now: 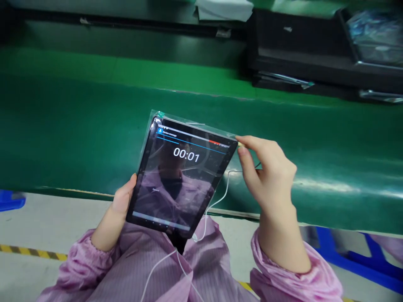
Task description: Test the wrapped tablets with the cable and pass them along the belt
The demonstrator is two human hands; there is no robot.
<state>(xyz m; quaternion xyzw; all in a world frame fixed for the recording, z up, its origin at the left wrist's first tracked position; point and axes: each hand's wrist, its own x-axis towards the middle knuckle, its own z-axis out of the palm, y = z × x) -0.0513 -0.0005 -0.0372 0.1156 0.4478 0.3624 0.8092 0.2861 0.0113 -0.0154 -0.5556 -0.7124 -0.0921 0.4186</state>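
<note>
Head view, tablet: the tablet (179,180) is held tilted above the near edge of the green counter (78,138), in front of a pink striped garment (126,268).
Screen: lit, reading "00:01" under a "Review message" line, with a person's reflection across it.
Film: clear film (152,117) sticks out past the tablet's upper-left corner, by a green tab (160,114).
Left hand: the left hand (122,199) grips the tablet's left edge, thumb at the side; its other fingers are hidden.
Right hand: the right hand (272,176) pinches a small pale-yellow piece (240,144) at the upper-right corner, between thumb and forefinger.
Cord: a white cord (227,184) curves from near the right hand down past the tablet's right edge.
Back of counter: black trays (302,37) at right, clear packaging (378,40) in one; a white sheet (224,9) beside them.
Floor: grey floor (63,218) with yellow-and-black tape (33,252); blue frames (352,260) at right.
</note>
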